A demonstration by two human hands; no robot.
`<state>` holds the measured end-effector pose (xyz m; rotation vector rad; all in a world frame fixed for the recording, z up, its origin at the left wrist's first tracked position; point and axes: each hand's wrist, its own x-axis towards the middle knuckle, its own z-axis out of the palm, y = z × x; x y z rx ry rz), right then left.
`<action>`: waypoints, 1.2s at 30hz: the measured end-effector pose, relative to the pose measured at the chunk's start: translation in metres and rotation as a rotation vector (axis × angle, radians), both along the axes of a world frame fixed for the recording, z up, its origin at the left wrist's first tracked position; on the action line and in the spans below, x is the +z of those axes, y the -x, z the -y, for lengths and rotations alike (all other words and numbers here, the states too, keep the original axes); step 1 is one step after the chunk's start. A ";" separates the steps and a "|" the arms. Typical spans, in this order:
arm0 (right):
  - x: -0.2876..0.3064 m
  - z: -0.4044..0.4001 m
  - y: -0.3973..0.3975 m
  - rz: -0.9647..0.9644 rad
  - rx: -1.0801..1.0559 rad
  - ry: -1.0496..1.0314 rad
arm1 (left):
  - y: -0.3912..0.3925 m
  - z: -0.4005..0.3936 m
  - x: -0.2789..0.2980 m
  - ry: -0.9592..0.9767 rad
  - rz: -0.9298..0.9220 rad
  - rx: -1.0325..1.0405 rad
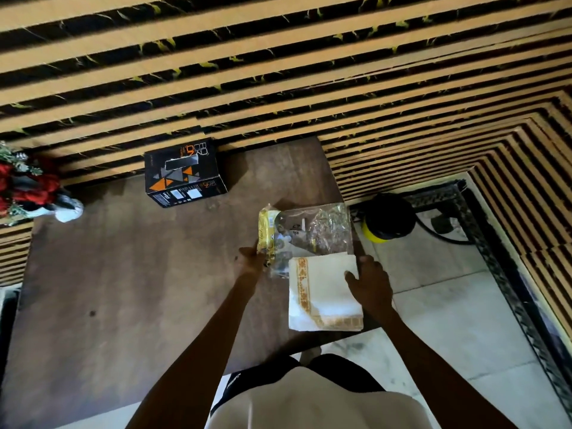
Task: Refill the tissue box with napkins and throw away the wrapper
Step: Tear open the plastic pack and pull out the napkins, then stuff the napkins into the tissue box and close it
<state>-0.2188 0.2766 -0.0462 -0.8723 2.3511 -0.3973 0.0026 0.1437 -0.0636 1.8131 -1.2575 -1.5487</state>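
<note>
a person stands at a brown wooden bench [123, 274] and looks down at both hands.

the left hand [252, 261] pinches the near left edge of a clear plastic wrapper [312, 233]. its fingers are closed on the wrapper's yellow strip. the wrapper lies flat on the bench near the right edge, and it looks crinkly and see-through.

the right hand [370, 281] holds a stack of white napkins [323, 294]. the fingers are clamped on the right side of the stack, with the thumb on top. the napkins have an orange and gold pattern along the left and bottom edges. the far end of the stack touches the open near end of the wrapper, and most of the stack is outside the wrapper. the near end of the stack pokes out a little over the bench edge.

the tissue box [184, 173] sits at the back of the bench, close to the striped wall [278, 72]. it is black with orange triangles and has a slot on top. it is well apart from the hands.

a bunch of red flowers [28, 187] in a white vase sits at the far left of the bench.

on the white floor [448, 320] to the right of the bench there is a round black and yellow thing [388, 221]. i cannot tell what it is.
</note>
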 end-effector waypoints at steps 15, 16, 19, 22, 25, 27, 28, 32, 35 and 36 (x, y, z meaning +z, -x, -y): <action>0.050 0.225 -0.114 0.398 0.246 0.295 | -0.105 0.114 0.041 0.271 0.097 0.068; 0.050 0.245 -0.127 0.411 0.251 0.282 | -0.114 0.131 0.048 0.269 0.150 0.101; 0.046 0.298 -0.158 0.388 0.257 0.180 | -0.141 0.181 0.052 0.295 0.281 0.158; 0.043 0.336 -0.180 0.397 0.221 0.123 | -0.169 0.223 0.042 0.240 0.318 0.124; 0.035 0.354 -0.191 0.501 0.149 0.088 | -0.183 0.244 0.036 0.166 0.136 0.021; 0.029 0.361 -0.192 0.545 0.116 0.078 | -0.185 0.249 0.038 0.143 0.046 -0.004; 0.026 0.361 -0.192 0.562 0.111 0.099 | -0.186 0.249 0.036 0.152 0.005 -0.005; 0.034 0.329 -0.200 0.566 0.124 0.132 | -0.197 0.222 0.044 0.170 -0.065 0.017; 0.038 0.234 -0.225 0.562 0.126 0.114 | -0.223 0.134 0.048 0.180 -0.072 0.033; 0.036 0.226 -0.225 0.550 0.115 0.129 | -0.226 0.125 0.038 0.184 -0.065 0.023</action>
